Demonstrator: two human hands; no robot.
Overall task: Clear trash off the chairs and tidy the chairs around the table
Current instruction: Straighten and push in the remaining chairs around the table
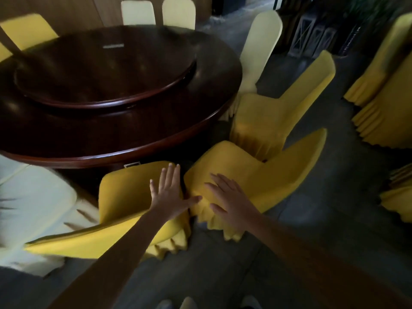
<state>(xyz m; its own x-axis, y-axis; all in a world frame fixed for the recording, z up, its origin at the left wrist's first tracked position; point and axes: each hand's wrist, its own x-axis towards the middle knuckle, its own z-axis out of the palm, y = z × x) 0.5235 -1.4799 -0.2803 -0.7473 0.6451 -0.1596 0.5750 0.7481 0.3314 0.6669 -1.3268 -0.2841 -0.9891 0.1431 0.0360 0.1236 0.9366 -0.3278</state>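
Your step now looks like squaring up the two yellow-covered chairs nearest you. The left yellow chair [124, 197] sits at about 8 o'clock in your view, its seat partly tucked under the rim of the round worktop [156, 150]. The right yellow chair [267, 172] sits at 4 o'clock, angled away toward 2 o'clock and further out from the rim. The two seats almost touch between your hands.

Push low and flat through the seats, not through the loose cloth, which I'd expect to slide and bunch. Turn the right chair until its seat front points at the worktop, then slide it in to match its neighbour. Watch the pleated skirts at 6 o'clock so they don't fold under the legs.

I see no trash on either seat.

Your left hand [169, 195] is spread wide open and holds nothing. Its palm lies on the right edge of the left chair's seat, with the thumb reaching toward the other chair. Your right hand [231, 201] is also flat and open, empty, resting on the near corner of the right chair's seat.

A third yellow chair [267, 117] waits at 2 o'clock.
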